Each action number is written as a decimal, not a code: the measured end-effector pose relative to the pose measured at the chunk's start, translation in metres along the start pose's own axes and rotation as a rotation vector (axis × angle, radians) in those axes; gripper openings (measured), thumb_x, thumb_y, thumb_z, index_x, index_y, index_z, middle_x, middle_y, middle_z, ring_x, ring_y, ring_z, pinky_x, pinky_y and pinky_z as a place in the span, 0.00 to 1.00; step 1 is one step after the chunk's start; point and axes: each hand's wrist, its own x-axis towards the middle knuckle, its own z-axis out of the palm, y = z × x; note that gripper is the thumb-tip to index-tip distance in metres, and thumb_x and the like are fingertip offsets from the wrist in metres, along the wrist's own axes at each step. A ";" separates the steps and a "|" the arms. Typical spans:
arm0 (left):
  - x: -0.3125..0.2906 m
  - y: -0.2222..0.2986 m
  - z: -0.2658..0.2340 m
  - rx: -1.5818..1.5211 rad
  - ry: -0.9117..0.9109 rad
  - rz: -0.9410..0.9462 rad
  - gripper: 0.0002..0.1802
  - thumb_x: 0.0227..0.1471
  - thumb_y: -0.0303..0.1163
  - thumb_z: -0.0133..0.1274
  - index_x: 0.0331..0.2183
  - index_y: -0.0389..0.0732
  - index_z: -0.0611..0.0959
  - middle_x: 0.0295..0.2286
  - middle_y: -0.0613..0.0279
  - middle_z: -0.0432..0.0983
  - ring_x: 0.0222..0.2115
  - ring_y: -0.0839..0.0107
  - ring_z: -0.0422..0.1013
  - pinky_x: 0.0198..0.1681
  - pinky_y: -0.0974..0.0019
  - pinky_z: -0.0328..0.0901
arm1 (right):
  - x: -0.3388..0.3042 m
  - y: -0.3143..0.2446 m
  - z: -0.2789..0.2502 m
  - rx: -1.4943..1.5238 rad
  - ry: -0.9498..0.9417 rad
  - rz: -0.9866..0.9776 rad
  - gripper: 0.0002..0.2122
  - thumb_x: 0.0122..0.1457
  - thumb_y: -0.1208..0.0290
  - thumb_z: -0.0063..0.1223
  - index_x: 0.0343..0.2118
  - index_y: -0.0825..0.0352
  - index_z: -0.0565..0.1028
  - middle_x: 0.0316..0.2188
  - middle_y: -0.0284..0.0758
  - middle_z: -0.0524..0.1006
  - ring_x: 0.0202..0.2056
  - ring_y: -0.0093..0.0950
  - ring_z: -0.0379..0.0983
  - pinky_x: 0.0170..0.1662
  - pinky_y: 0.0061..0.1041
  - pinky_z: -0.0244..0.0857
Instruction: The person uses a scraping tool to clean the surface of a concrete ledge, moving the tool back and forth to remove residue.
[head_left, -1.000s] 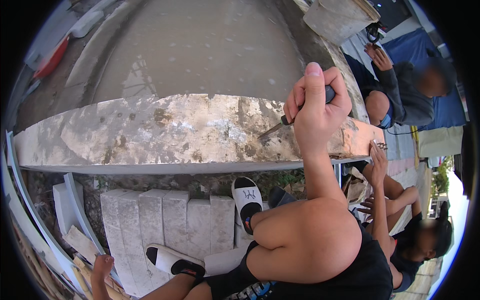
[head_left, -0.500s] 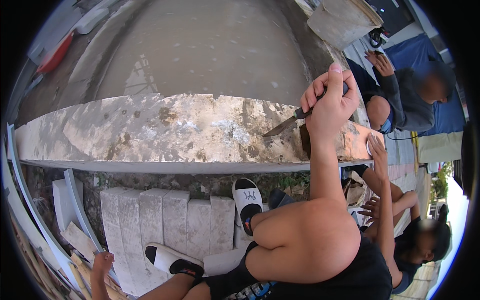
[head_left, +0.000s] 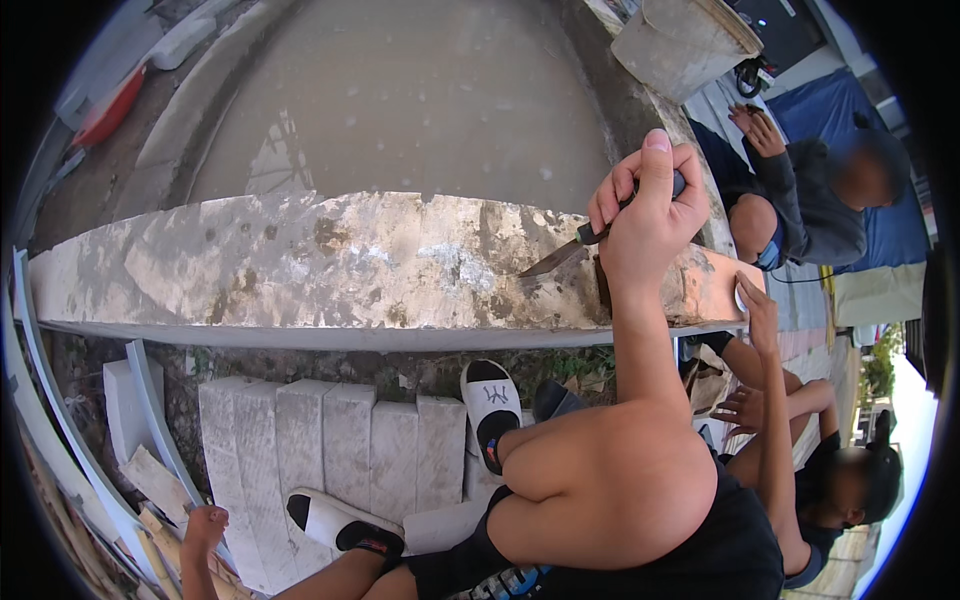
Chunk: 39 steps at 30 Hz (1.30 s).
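My right hand is closed around the dark handle of a knife, which has a green band by the blade. The blade slants down to the left over the top of a stained, pale concrete wall; whether its tip touches cannot be told. White patches and peeling marks cover the surface around it. Low at the far left, my left hand is curled closed beside a grey-blue strip. What it holds, if anything, is hidden.
Murky water lies beyond the wall, with a grey bucket at its far right. Pale blocks lie under my sandalled feet. Two people sit at the right; one's hand presses a white item to the wall's end.
My right hand and the knife have shifted slightly left along the wall top. The whole view has moved a little as well. My left hand stays about where it was.
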 end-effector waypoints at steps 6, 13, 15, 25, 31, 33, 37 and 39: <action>0.008 -0.044 -0.004 0.205 -0.023 0.045 0.12 0.52 0.33 0.53 0.29 0.36 0.87 0.25 0.50 0.82 0.30 0.57 0.79 0.37 0.58 0.71 | -0.033 0.002 0.017 -0.259 -0.385 -0.480 0.17 0.68 0.72 0.51 0.22 0.63 0.59 0.10 0.26 0.60 0.11 0.15 0.56 0.12 0.20 0.49; 0.013 -0.003 0.001 0.064 0.008 0.060 0.13 0.52 0.34 0.53 0.29 0.37 0.87 0.28 0.46 0.82 0.32 0.52 0.79 0.40 0.57 0.71 | 0.012 0.007 -0.016 0.089 0.052 0.025 0.15 0.68 0.73 0.48 0.24 0.63 0.60 0.13 0.30 0.64 0.11 0.16 0.59 0.13 0.18 0.51; 0.009 -0.015 0.001 0.141 -0.026 0.059 0.13 0.52 0.35 0.53 0.30 0.38 0.87 0.28 0.47 0.82 0.33 0.52 0.79 0.40 0.57 0.71 | -0.011 0.007 -0.003 -0.032 -0.099 -0.098 0.15 0.69 0.72 0.48 0.24 0.63 0.60 0.13 0.30 0.64 0.11 0.17 0.59 0.13 0.18 0.51; 0.015 0.000 0.001 0.148 0.014 0.086 0.12 0.52 0.36 0.55 0.33 0.39 0.88 0.31 0.48 0.83 0.36 0.54 0.80 0.42 0.56 0.72 | -0.004 0.001 -0.004 0.181 0.047 0.031 0.17 0.64 0.77 0.55 0.20 0.65 0.61 0.11 0.28 0.68 0.13 0.12 0.60 0.16 0.16 0.48; 0.013 -0.001 0.010 0.238 -0.095 0.131 0.13 0.52 0.35 0.55 0.34 0.37 0.88 0.30 0.49 0.83 0.36 0.55 0.80 0.42 0.58 0.72 | -0.027 0.008 0.002 -0.208 -0.345 -0.326 0.16 0.66 0.75 0.52 0.22 0.65 0.60 0.12 0.29 0.66 0.13 0.13 0.58 0.15 0.16 0.49; 0.012 0.009 0.011 0.249 -0.074 0.130 0.13 0.52 0.35 0.55 0.34 0.37 0.88 0.30 0.49 0.83 0.36 0.55 0.80 0.42 0.58 0.72 | -0.017 0.008 0.003 -0.093 -0.196 -0.145 0.15 0.69 0.71 0.48 0.25 0.64 0.60 0.14 0.30 0.64 0.11 0.15 0.57 0.13 0.17 0.50; 0.010 0.007 0.007 0.094 -0.021 0.050 0.12 0.52 0.35 0.55 0.33 0.39 0.88 0.30 0.48 0.83 0.36 0.52 0.79 0.42 0.58 0.72 | 0.006 0.010 -0.015 0.082 0.008 0.008 0.15 0.68 0.72 0.49 0.24 0.64 0.60 0.14 0.30 0.64 0.12 0.16 0.58 0.13 0.18 0.51; 0.008 0.001 0.007 0.092 -0.032 0.044 0.12 0.52 0.35 0.55 0.33 0.39 0.88 0.30 0.48 0.83 0.36 0.52 0.79 0.42 0.58 0.72 | -0.019 0.004 -0.003 -0.071 -0.165 -0.152 0.15 0.68 0.72 0.50 0.23 0.64 0.60 0.14 0.30 0.64 0.12 0.17 0.58 0.13 0.19 0.51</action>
